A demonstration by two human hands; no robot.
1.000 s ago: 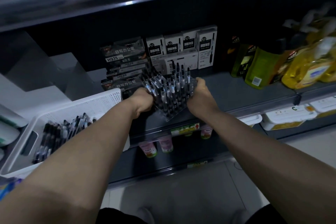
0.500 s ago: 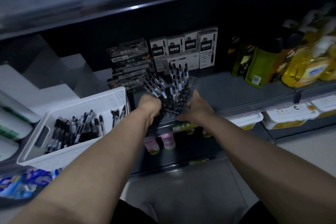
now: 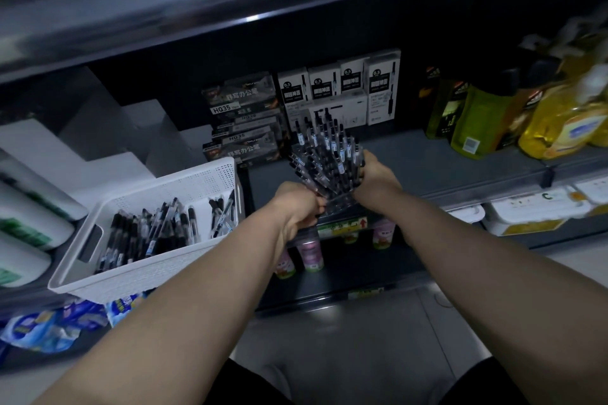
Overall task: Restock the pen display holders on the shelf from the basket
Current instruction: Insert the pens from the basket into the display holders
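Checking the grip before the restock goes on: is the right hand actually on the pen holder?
Touching. In the head view the right hand grips the right edge of the pen holder, fingers curled round it.

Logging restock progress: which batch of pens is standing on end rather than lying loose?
The slotted pens in the clear display holder, gripped by the left hand and right hand. The loose pens in the white basket lie flat.
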